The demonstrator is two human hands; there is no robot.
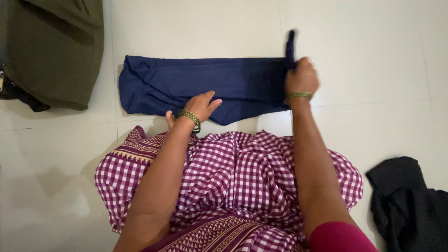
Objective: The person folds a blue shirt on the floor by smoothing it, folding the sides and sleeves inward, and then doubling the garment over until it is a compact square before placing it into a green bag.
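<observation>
On the white tiled floor (364, 56), directly ahead of the seated person, lies a navy blue garment (196, 84), folded into a long horizontal band that runs from left of centre to right of centre. Left hand (201, 105): fingers spread and pointing right, palm pressed flat on the near edge of the navy garment, nothing clasped; green bangles (190, 117) circle its wrist. Right hand (302, 77): closed around the right end of the same garment, pinching a narrow strip of the cloth that stands up and away towards the far side, slightly blurred; a green-gold bangle (298, 96) sits on this wrist. Near the camera, across the person's lap, spreads a purple and white checked cloth (242, 177) with a patterned maroon border at its left and near edges; a pink sleeve (340, 237) shows at the near right. Far left: an olive green bag or cushion (51, 51), with a dark strap showing at its left side, well apart from the navy garment. Near right: a crumpled black garment (410, 200) on the tiles, well apart from both hands.
</observation>
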